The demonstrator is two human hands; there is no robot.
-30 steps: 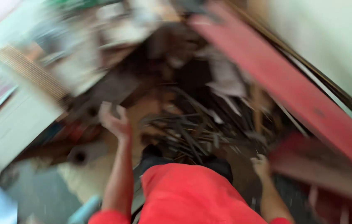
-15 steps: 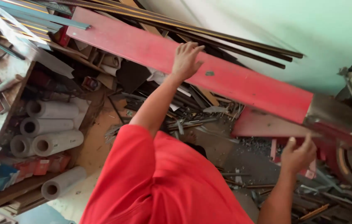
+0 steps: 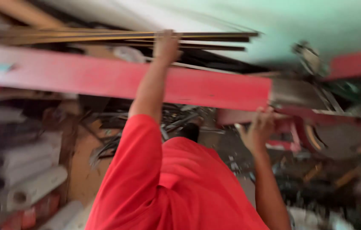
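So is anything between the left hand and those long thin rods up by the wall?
Nothing visible. The left hand is already at the rods, reaching across the red beam, which lies below them. Blur hides whether the fingers have closed. The right hand is at the beam's lower edge.

Whole view smeared by motion blur; left hand (image 3: pixel 166 46) fingers lost among the long dark rods (image 3: pixel 206 37), grip unreadable; red beam (image 3: pixel 104 76) cut by the left edge; pale rolls (image 3: pixel 27 191) at the lower left corner blurred; right hand (image 3: pixel 258 127) fingertips indistinct
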